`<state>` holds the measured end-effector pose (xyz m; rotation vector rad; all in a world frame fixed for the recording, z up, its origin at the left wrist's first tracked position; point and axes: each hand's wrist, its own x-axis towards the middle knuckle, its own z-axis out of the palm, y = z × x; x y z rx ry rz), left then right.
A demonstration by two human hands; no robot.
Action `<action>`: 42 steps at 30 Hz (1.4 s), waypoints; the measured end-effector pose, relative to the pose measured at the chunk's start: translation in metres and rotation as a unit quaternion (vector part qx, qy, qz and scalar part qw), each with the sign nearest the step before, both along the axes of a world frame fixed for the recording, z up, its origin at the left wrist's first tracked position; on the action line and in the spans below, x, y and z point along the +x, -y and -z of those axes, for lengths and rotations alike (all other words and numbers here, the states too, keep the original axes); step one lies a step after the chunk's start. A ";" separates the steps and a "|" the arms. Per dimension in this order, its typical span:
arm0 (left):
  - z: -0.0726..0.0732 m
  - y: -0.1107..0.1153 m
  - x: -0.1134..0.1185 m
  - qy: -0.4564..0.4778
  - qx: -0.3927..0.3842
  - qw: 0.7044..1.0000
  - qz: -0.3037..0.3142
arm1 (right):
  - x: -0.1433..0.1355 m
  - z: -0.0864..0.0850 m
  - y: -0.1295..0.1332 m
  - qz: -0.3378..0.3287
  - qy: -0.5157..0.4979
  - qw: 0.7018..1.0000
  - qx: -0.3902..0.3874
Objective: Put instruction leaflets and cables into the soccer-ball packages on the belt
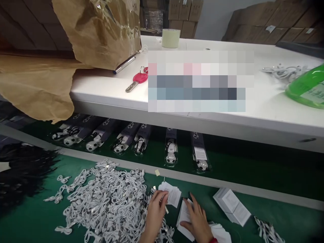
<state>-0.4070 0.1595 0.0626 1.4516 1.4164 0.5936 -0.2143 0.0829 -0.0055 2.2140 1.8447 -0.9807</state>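
My left hand (155, 211) is closed in a pinch at the right edge of a big heap of white USB cables (108, 202). A pale cable end pokes out below its fingertips, and most of what it grips is hidden. My right hand (198, 219) rests with spread fingers on a stack of folded printed leaflets (184, 216). Just beyond my left hand, a fanned batch of leaflets (172, 194) lies on the green surface. More white papers (220, 233) show beside my right wrist.
Bundled leaflets (232, 206) and a bunch of cables (268, 229) lie at right. Black cords (22, 175) are heaped at left. Clear packs with football-patterned items (171, 157) line the green belt. Above, a white shelf (167, 113) bears a key (136, 81), tape (170, 38) and a green bottle (308, 87).
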 end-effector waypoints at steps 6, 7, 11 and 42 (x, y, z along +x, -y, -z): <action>-0.010 -0.063 0.039 0.111 -0.045 0.992 -0.035 | 0.004 0.006 0.003 0.048 -0.049 0.985 0.157; -0.011 -0.076 0.046 0.113 -0.042 0.992 -0.031 | 0.007 0.004 0.001 0.056 -0.071 0.983 0.160; -0.010 -0.134 0.074 0.090 -0.025 0.995 -0.030 | 0.019 0.003 -0.003 0.108 -0.153 0.972 0.142; 0.019 -0.261 0.005 -0.012 0.092 0.988 -0.123 | 0.094 -0.046 -0.178 0.042 -0.014 0.900 0.434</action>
